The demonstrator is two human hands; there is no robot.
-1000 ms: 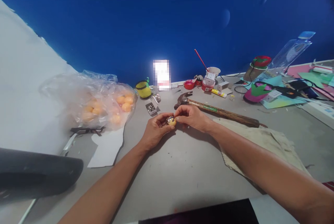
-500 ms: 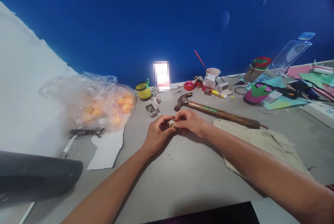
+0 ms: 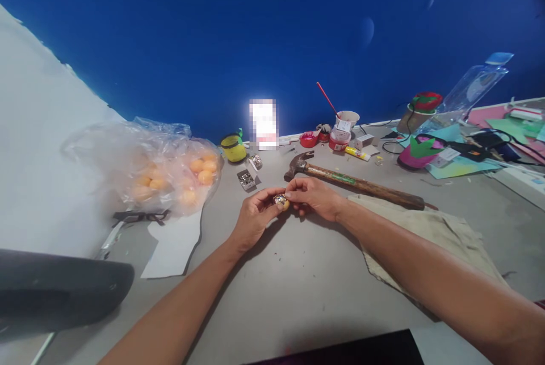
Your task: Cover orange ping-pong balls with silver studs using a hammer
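Over the middle of the table, my left hand [image 3: 254, 214] is closed around a small orange-yellow ball studded with shiny silver thumbtacks [image 3: 280, 199]. From the other side, my right hand [image 3: 314, 199] reaches it with thumb and index finger pinched at the ball's upper right edge. Whatever lies between those right fingertips is too small to make out. Beyond my left hand stands an open small box of silver tacks [image 3: 246, 179], with a second little heap of tacks [image 3: 255, 162] behind it.
A claw hammer [image 3: 353, 179] lies beyond my right hand, and a folded beige cloth [image 3: 426, 240] is under my right forearm. At left are a clear bag of orange balls [image 3: 187, 177], glasses [image 3: 142, 216] and white paper [image 3: 174, 246]. Glue [image 3: 356, 153] and cups [image 3: 348, 120] stand behind.
The ball has turned slightly in my fingers, showing more of its orange-yellow side. My right fingers have shifted a little and their lower fingers have curled under. The other things stay put.
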